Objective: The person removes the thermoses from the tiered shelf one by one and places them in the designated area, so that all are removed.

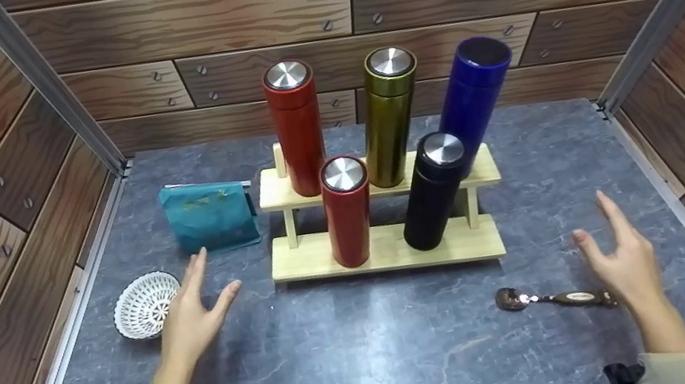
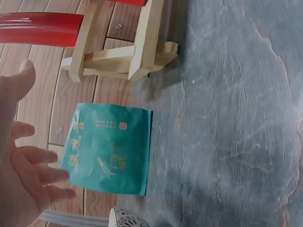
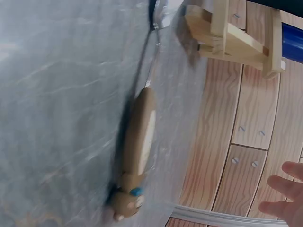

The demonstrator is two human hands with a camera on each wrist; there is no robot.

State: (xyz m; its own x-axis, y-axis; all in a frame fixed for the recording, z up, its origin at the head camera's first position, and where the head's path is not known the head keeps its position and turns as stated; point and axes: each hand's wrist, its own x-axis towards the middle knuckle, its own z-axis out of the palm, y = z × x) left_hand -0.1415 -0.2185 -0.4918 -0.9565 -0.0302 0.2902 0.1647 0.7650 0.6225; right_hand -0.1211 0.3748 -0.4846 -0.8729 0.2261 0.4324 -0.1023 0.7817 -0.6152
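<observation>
My left hand (image 1: 190, 322) is held with fingers extended and thumb apart, overlapping the right side of a white woven basket (image 1: 135, 307) in the head view. Beyond its fingertips stands a teal pouch (image 2: 111, 149) with gold lettering. On the right, my right hand (image 1: 627, 260) has its thumb and fingers spread and holds nothing. Just left of it lies a spoon (image 1: 579, 297) with a shiny bowl; the right wrist view shows its brown handle (image 3: 139, 132) ending in a small bear figure.
A two-tier wooden rack (image 1: 386, 250) stands in the middle. Its upper tier carries a red flask (image 1: 299, 133), a gold flask (image 1: 389, 133) and a tilted blue flask (image 1: 472, 99). The lower tier carries a shorter red flask (image 1: 350, 225) and a black flask (image 1: 430, 205). Wood-patterned walls (image 1: 246, 18) enclose the table.
</observation>
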